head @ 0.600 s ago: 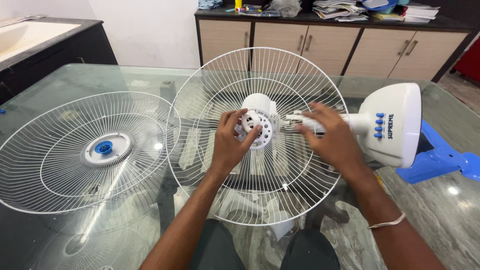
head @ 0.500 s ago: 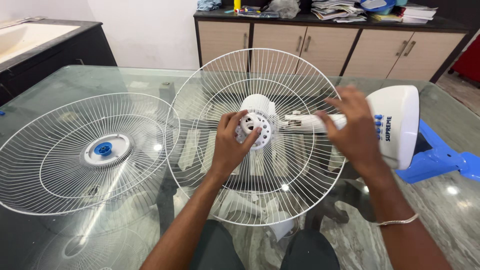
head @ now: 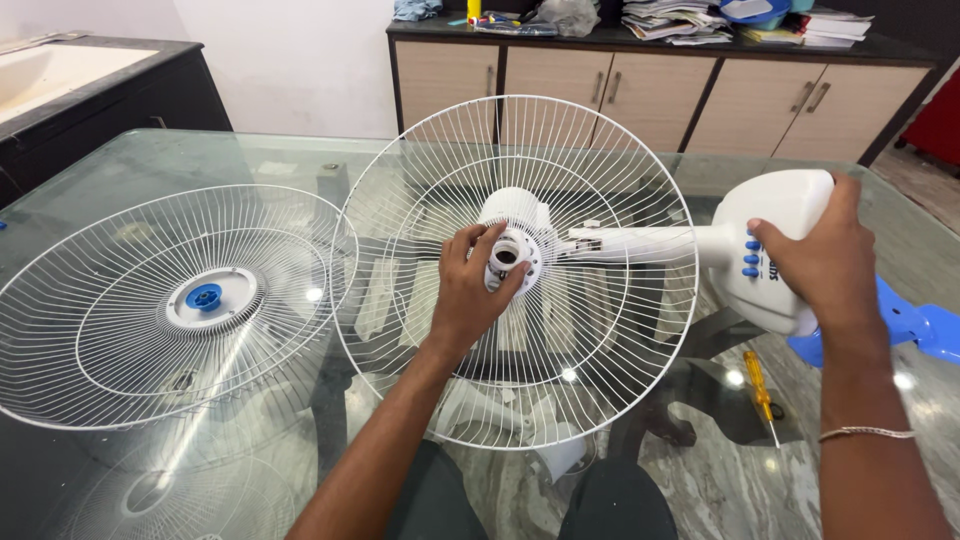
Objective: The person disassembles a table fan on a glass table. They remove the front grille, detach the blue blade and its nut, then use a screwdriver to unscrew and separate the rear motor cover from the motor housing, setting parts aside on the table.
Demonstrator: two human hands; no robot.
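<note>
A white fan lies on its side on the glass table [head: 250, 150]. Its rear wire guard [head: 600, 330] stands upright facing me, mounted on the white motor housing [head: 515, 210]. My left hand [head: 470, 290] is closed on the white round nut [head: 507, 257] at the guard's centre. My right hand [head: 825, 260] grips the white fan base [head: 770, 225], next to its blue buttons [head: 750, 258]. The neck [head: 640, 240] joins base and motor.
A second wire guard [head: 130, 310] with a blue centre cap [head: 205, 296] lies flat at left. Blue fan blades [head: 915, 325] sit at the right edge. A yellow-handled screwdriver [head: 758, 382] shows beneath the glass. Wooden cabinets [head: 650, 90] stand behind, cluttered on top.
My right hand moved from the fan's neck rightward onto the base. My left hand stayed at the centre nut, fingers now closed around it.
</note>
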